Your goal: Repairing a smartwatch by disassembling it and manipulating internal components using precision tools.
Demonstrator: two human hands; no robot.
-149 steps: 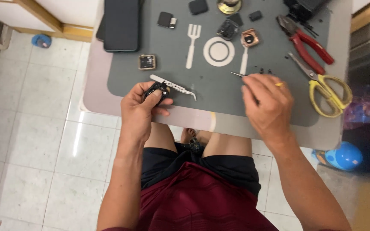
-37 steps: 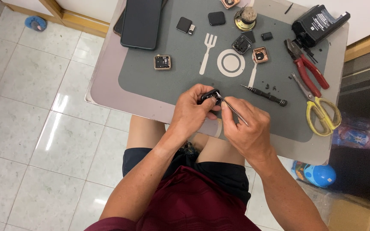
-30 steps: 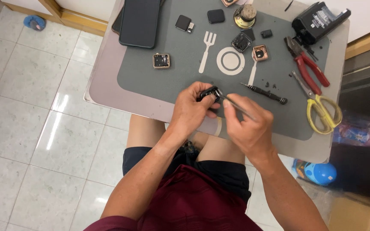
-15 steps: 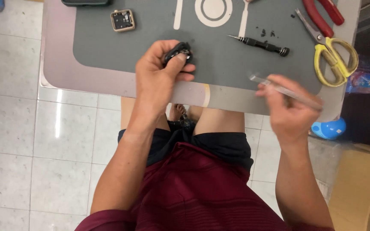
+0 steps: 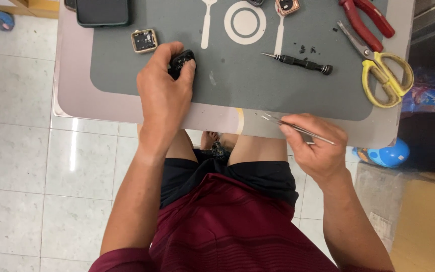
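My left hand point(image 5: 164, 93) grips a small black watch body point(image 5: 181, 61) and rests it on the grey mat point(image 5: 237, 85). My right hand point(image 5: 315, 146) holds thin metal tweezers point(image 5: 290, 126) at the table's near edge, their tips pointing left. The two hands are apart, the right one lower and off the mat. A black precision screwdriver point(image 5: 300, 62) lies on the mat between them, with tiny dark screws point(image 5: 307, 49) just above it.
A gold square watch case point(image 5: 144, 40) lies left of my left hand. A dark phone point(image 5: 102, 12) sits at the top left. Yellow-handled scissors point(image 5: 378, 70) and red pliers point(image 5: 366, 15) lie at the right. A cardboard box point(image 5: 424, 221) and blue ball point(image 5: 391, 153) sit on the floor.
My hands were together over the watch body with the tweezers at it. Since then my right hand has drawn back to the table edge, and my left hand has lowered the watch body onto the mat.
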